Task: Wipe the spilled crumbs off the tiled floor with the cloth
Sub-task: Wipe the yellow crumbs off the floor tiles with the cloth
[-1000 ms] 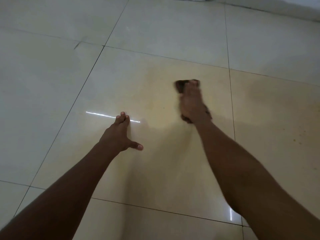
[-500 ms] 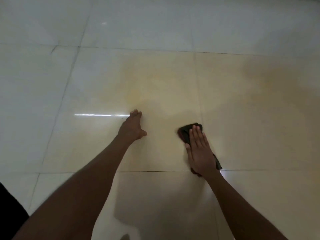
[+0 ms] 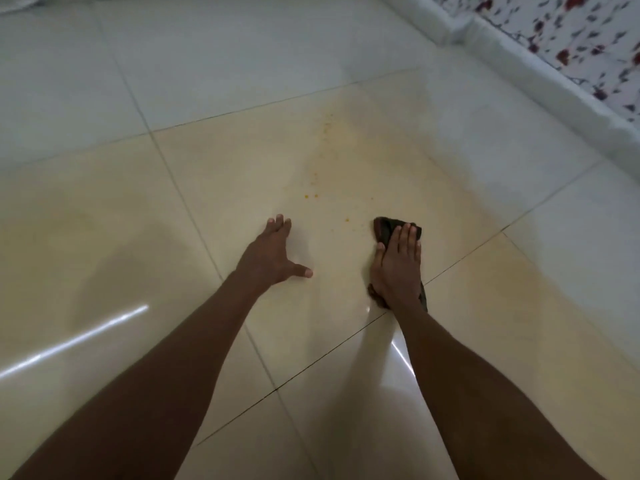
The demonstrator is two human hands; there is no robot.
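Observation:
A dark brown cloth (image 3: 385,227) lies flat on the glossy tiled floor (image 3: 214,174), mostly covered by my right hand (image 3: 398,268), which presses on it with fingers straight and together. Small orange crumbs (image 3: 311,196) are scattered on the tile ahead of both hands, with one crumb (image 3: 346,220) just left of the cloth and a faint trail (image 3: 326,126) further away. My left hand (image 3: 273,252) rests flat on the floor to the left, fingers extended, thumb spread out, holding nothing.
A white mattress edge (image 3: 512,60) with a red-flowered sheet (image 3: 571,32) runs along the upper right. Dark grout lines (image 3: 162,157) cross the floor. Bright light streaks reflect at the lower left (image 3: 76,341).
My right hand and the cloth were far out a second ago and have come back close. The view has swung right, bringing the crumbs and the mattress into sight. My left hand stays planted.

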